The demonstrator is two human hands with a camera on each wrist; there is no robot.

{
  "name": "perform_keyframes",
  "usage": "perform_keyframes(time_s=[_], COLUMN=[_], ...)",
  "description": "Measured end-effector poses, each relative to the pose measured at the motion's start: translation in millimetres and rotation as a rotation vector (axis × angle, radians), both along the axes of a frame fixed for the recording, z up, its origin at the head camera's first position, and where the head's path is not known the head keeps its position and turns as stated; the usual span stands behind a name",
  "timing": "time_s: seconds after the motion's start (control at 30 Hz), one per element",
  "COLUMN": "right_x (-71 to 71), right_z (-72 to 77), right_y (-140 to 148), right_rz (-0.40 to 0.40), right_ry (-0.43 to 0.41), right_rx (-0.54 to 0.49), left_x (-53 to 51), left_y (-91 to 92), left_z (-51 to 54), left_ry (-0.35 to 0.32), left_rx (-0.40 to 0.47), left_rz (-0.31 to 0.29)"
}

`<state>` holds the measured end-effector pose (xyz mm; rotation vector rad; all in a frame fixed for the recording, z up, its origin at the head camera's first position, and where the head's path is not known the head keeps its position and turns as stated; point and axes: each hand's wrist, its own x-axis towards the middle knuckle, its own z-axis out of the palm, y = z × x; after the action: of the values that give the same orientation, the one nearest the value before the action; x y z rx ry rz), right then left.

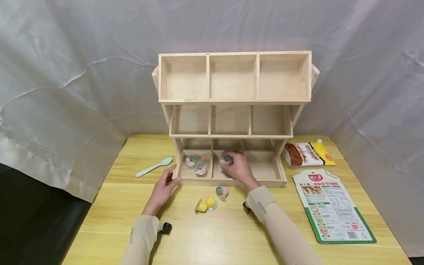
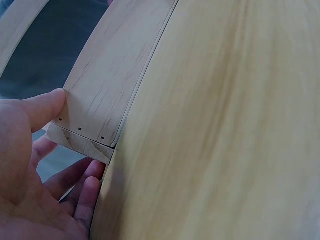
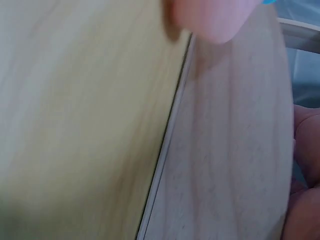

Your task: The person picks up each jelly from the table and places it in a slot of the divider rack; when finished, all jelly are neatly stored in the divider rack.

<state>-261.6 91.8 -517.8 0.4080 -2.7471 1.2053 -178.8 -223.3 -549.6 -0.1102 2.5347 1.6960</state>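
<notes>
A three-tier wooden rack (image 1: 234, 102) divided into compartments stands on the table. In the bottom tier's middle compartment my right hand (image 1: 239, 167) pinches a small jelly cup (image 1: 226, 159) with a printed lid; the right wrist view does not show this cup clearly. My left hand (image 1: 162, 189) holds the rack's bottom left front corner, thumb on the front board (image 2: 107, 75) and fingers around the side. Two jelly cups, one whitish (image 1: 191, 161) and one pink (image 1: 200, 169), lie in the bottom left compartment. Before the rack lie a pink jelly cup (image 1: 222, 193) and two yellow jelly cups (image 1: 201, 205).
A pale green spoon (image 1: 154, 167) lies left of the rack. To the right are a spouted pouch (image 1: 308, 154) in red, white and yellow and a flat white and green packet (image 1: 332, 209). Grey sheeting (image 1: 82, 55) hangs behind and at the sides.
</notes>
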Motion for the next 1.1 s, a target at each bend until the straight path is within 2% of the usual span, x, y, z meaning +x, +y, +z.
perform_keyframes(time_s=[0.17,0.43,0.6,1.1], right_x=[-2.7,-6.1,-5.7,-5.8], right_z=[-1.9,-3.9,-6.1,-8.8], right_y=[2.9,5.0,4.4,3.6], right_rz=[0.011,0.023,0.018,0.015], right_ry=[0.059,0.084,0.082,0.062], right_rx=[0.032,0.091,0.113,0.156], left_x=[-0.1,-1.4,-1.4,-0.6], left_y=[0.3,0.3,-0.7,-0.9], left_z=[2.0,0.9,-1.8,0.2], left_ry=[0.006,0.001,-0.003,0.004], left_rx=[0.005,-0.001,-0.001,0.004], left_rz=[-0.006,-0.005,-0.002,0.001])
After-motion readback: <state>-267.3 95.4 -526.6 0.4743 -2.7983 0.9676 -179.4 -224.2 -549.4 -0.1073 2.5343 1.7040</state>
